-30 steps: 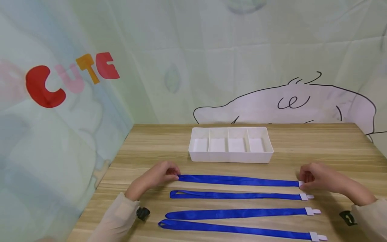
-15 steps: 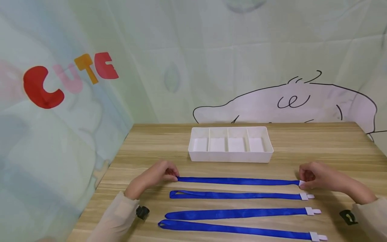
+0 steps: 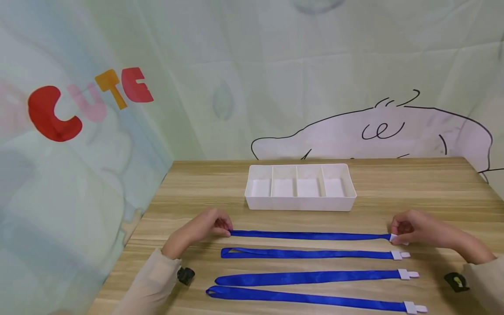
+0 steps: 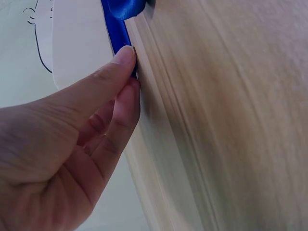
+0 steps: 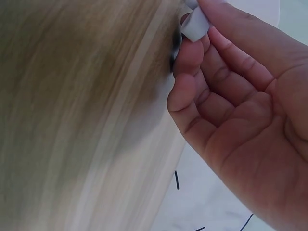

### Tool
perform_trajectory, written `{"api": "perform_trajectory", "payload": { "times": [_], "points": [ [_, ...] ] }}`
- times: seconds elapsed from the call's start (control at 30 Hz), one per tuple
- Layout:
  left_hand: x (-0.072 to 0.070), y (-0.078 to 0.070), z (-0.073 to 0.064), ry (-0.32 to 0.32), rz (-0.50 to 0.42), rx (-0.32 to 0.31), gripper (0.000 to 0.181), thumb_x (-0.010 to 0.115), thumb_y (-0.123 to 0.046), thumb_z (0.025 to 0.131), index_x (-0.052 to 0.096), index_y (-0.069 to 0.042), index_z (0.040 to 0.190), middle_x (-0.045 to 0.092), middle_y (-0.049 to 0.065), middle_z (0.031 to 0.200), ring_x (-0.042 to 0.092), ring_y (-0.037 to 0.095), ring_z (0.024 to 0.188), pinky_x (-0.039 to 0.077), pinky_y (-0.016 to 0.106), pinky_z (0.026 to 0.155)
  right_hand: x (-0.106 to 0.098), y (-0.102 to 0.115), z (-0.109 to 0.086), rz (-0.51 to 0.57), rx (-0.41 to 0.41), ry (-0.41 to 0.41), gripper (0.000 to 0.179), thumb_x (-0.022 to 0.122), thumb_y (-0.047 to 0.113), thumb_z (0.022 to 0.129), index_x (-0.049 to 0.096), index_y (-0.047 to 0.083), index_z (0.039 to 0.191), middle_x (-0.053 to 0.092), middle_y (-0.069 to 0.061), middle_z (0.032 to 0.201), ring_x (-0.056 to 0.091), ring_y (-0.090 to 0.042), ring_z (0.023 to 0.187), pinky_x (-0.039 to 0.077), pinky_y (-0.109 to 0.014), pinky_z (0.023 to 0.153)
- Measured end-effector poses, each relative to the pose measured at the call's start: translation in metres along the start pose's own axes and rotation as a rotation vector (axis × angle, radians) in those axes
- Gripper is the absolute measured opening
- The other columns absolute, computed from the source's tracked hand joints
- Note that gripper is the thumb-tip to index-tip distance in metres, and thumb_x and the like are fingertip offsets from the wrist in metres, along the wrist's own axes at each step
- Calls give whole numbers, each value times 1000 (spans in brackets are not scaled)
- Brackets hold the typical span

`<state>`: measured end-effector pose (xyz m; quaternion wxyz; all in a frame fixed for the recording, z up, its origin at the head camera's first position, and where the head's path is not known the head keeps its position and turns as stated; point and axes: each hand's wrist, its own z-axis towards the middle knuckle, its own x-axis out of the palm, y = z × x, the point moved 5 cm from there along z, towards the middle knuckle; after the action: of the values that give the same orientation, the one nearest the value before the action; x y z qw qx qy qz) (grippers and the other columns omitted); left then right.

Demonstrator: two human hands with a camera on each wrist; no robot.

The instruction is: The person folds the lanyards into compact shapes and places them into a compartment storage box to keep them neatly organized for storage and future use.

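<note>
A blue lanyard [image 3: 307,235] stretches straight between both hands, the farthest of several laid in rows. Its looped end is pinched between thumb and finger of my left hand [image 3: 202,225]; in the left wrist view the blue strap [image 4: 115,33] leads away from those fingertips. My right hand [image 3: 423,229] pinches the white clip at the other end, and the right wrist view shows that clip [image 5: 196,25] between thumb and fingers. Just nearer lie another lanyard [image 3: 307,253], then a third [image 3: 311,278] and a nearest one [image 3: 307,298], white clips to the right.
Behind the lanyards stands a white tray [image 3: 301,204] with several compartments in a row. The wooden table [image 3: 189,188] ends at a printed curtain [image 3: 220,78] at the back and left. Dark wrist devices [image 3: 186,276] sit near both cuffs.
The farthest lanyard has gone from wide and flat to a narrower, tauter line. My right hand has shifted slightly right with the clip; the left has barely moved.
</note>
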<state>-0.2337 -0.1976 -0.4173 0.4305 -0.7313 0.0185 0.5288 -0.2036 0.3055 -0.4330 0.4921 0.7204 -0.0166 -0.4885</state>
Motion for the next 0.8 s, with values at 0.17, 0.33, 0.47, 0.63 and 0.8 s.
{"api": "perform_trajectory", "payload": {
  "times": [0.17, 0.33, 0.47, 0.63, 0.8],
  "points": [
    [0, 0, 1, 16, -15, -8, 6, 78, -2, 85, 73, -4, 87, 70, 1, 82, 66, 12, 72, 58, 27, 68, 0, -2, -1, 11, -22, 2, 9, 72, 7, 92, 66, 12, 87, 61, 14, 80, 55, -4, 69, 46, -22, 56],
    [-1, 0, 1, 22, -2, -20, 5, 78, -3, 86, 73, -4, 85, 69, 0, 81, 65, 12, 72, 57, 26, 68, -2, -2, -2, -9, -35, -11, 11, 69, 5, 93, 67, 15, 89, 62, 14, 83, 55, -3, 72, 48, -22, 60],
    [-1, 0, 1, 16, 27, -33, 5, 75, -5, 89, 73, -7, 84, 69, -3, 80, 63, 11, 74, 55, 25, 69, -3, -2, -3, -8, -27, -11, 10, 68, 5, 94, 67, 14, 90, 62, 14, 85, 55, -4, 74, 48, -22, 62],
    [0, -1, 2, 9, 59, -30, 8, 72, -6, 91, 72, -9, 83, 68, -5, 80, 62, 8, 74, 54, 24, 69, -3, -2, -4, -3, -25, -17, 10, 67, 4, 95, 67, 14, 91, 63, 14, 86, 55, -4, 74, 49, -22, 62],
    [-1, -1, 0, 6, 60, -25, 9, 71, -5, 92, 71, -8, 84, 67, -4, 81, 63, 9, 76, 55, 25, 71, -4, 0, -4, 24, -41, -12, 11, 65, 1, 95, 67, 12, 92, 65, 11, 88, 58, -5, 76, 51, -22, 64]
  ]
}}
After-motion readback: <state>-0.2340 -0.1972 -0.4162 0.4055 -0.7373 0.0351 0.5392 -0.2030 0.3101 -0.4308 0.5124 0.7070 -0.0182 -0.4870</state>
